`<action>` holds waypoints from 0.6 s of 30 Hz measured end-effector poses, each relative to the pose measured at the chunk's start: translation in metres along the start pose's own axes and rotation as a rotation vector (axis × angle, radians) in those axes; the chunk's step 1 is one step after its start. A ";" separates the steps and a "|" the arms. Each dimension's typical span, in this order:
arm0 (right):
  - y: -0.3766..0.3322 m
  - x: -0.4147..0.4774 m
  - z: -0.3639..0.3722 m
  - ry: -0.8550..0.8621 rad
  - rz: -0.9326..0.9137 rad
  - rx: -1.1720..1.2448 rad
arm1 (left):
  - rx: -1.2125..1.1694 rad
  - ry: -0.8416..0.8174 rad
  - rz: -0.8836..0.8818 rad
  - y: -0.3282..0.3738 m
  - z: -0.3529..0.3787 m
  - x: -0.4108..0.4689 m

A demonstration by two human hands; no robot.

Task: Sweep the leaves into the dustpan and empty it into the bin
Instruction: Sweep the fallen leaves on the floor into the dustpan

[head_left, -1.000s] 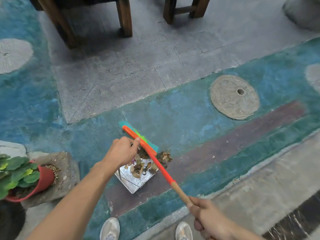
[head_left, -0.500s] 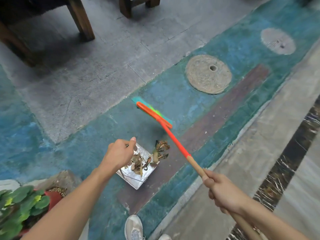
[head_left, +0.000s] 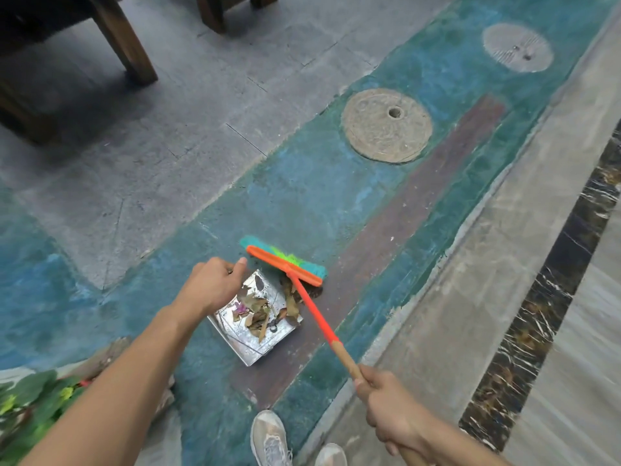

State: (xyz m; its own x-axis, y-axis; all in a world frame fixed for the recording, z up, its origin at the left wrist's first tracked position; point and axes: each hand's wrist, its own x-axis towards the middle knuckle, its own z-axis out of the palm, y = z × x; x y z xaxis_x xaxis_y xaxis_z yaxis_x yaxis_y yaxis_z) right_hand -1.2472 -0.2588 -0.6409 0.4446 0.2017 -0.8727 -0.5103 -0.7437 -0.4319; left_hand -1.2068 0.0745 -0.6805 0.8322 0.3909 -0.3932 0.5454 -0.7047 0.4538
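A shiny metal dustpan (head_left: 242,343) lies on the painted floor with several dry brown leaves (head_left: 257,309) on it. My left hand (head_left: 211,287) grips the dustpan's handle at its far left corner; the handle itself is hidden under the fingers. A broom (head_left: 285,265) with an orange head and teal and green bristles stands at the dustpan's far right edge, against a few leaves on the floor there. Its orange and wooden stick runs down to my right hand (head_left: 391,406), which grips it. No bin is in view.
A round stone disc (head_left: 386,126) is set in the floor beyond the broom, another (head_left: 517,47) farther right. Wooden furniture legs (head_left: 124,38) stand at the top left. A potted plant (head_left: 30,405) is at the lower left. My shoes (head_left: 270,438) are at the bottom.
The broom head came down from beyond the dustpan to its far edge, pushing leaves toward the pan. More leaves lie on the pan than before. My view shifted left.
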 end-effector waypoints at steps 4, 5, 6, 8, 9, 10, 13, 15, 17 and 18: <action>0.003 -0.022 0.007 -0.114 0.017 0.136 | 0.027 0.012 -0.010 -0.009 -0.002 0.007; 0.003 -0.027 0.007 -0.149 0.023 0.170 | 0.038 0.013 -0.006 -0.009 -0.002 0.009; 0.003 -0.034 0.005 -0.189 0.024 0.200 | 0.050 0.017 -0.003 -0.009 -0.003 0.010; 0.002 -0.047 -0.001 -0.280 0.016 0.288 | 0.052 0.019 0.001 -0.009 -0.002 0.008; 0.000 -0.053 -0.006 -0.309 0.013 0.327 | 0.042 0.023 0.005 -0.008 0.000 0.006; -0.003 -0.058 -0.011 -0.320 0.017 0.345 | 0.031 0.029 0.006 -0.009 0.001 0.003; -0.018 -0.064 -0.026 -0.275 -0.005 0.269 | 0.020 0.036 -0.004 -0.012 0.001 -0.008; -0.034 -0.051 -0.034 -0.154 -0.093 0.068 | -0.013 0.052 -0.039 -0.018 -0.004 -0.016; -0.056 -0.023 -0.039 -0.038 -0.226 -0.191 | -0.040 0.084 -0.073 -0.025 -0.008 -0.025; -0.069 -0.004 -0.037 -0.007 -0.287 -0.309 | -0.049 0.101 -0.094 -0.030 -0.009 -0.030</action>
State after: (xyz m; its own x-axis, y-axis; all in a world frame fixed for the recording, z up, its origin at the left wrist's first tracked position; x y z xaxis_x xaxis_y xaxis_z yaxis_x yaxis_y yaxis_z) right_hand -1.1869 -0.2315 -0.5990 0.5307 0.4321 -0.7291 -0.1213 -0.8127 -0.5699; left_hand -1.2474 0.0890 -0.6755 0.7817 0.5132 -0.3545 0.6236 -0.6336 0.4579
